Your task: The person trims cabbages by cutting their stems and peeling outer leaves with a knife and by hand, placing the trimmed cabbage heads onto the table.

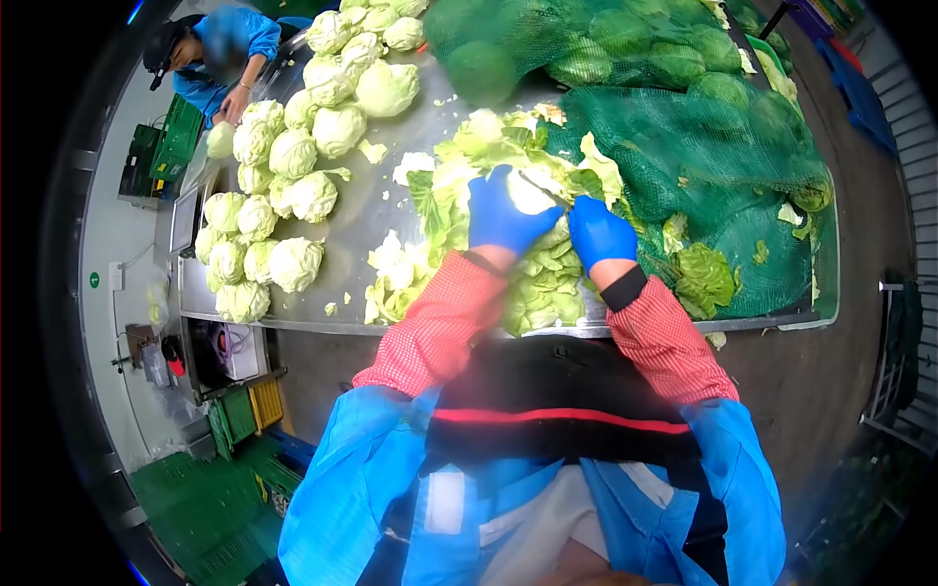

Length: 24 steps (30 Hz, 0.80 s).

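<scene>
My left hand (508, 210), in a blue glove, grips a pale cabbage (531, 196) among loose leaves on the metal table. Close on its right, my right hand (601, 232), gloved in blue too, is closed around a knife (543, 189). Only a thin dark strip of the blade shows, lying across the cabbage; the handle is hidden in the fist. Torn cabbage leaves (547, 283) are heaped under and around both hands.
Trimmed cabbages (293, 154) are piled on the metal table (376, 210) to the left. Green net sacks (674, 156) of cabbages cover its right side. A person (220, 49) in blue handles a cabbage at the far left. Green crates (181, 137) stand beyond.
</scene>
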### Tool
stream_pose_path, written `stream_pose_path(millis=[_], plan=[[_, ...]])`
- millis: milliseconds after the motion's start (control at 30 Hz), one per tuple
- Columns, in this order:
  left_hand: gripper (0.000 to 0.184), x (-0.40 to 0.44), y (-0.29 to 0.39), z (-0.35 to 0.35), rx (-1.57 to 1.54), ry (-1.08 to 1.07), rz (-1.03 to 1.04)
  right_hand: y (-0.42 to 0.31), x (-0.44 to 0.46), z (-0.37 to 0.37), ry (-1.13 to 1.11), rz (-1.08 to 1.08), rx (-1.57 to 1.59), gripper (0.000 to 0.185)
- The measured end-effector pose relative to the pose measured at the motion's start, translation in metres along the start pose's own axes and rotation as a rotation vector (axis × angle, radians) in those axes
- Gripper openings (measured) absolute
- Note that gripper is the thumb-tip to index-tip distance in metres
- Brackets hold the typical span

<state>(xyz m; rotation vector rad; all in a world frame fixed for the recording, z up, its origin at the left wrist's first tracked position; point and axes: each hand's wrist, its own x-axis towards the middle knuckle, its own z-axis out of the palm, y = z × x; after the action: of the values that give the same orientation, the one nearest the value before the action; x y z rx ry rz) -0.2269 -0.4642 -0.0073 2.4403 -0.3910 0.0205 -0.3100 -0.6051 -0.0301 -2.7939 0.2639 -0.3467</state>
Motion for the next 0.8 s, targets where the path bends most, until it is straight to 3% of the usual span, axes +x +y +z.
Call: stream_pose_path(millis=[167, 200, 333, 433, 467, 633, 800], plan=[[0.093, -0.02, 0.001, 0.002, 0.017, 0.079, 0.127, 0.014, 0.047, -0.007, -0.35, 0.246, 0.067, 0.02], [0.093, -0.017, -0.006, 0.003, -0.02, 0.078, 0.123, 0.011, 0.052, -0.013, -0.389, 0.2, 0.111, 0.03], [0.093, -0.019, -0.025, -0.007, -0.226, 0.021, 0.15, -0.024, 0.042, -0.027, -0.117, 0.188, 0.236, 0.043], [0.094, -0.028, -0.036, -0.008, -0.335, 0.049, 0.176, -0.011, 0.059, -0.008, -0.203, 0.229, 0.372, 0.038], [0.092, -0.03, -0.042, -0.006, -0.384, 0.078, 0.18, -0.01, 0.061, -0.001, -0.201, 0.2, 0.281, 0.034], [0.073, -0.028, -0.069, -0.01, -0.963, 0.139, -0.116, 0.017, 0.056, 0.015, -0.182, 0.282, 0.246, 0.027], [0.056, -0.024, -0.038, -0.044, -1.556, 0.037, -0.579, 0.021, 0.05, 0.022, -0.166, 0.237, 0.107, 0.028]])
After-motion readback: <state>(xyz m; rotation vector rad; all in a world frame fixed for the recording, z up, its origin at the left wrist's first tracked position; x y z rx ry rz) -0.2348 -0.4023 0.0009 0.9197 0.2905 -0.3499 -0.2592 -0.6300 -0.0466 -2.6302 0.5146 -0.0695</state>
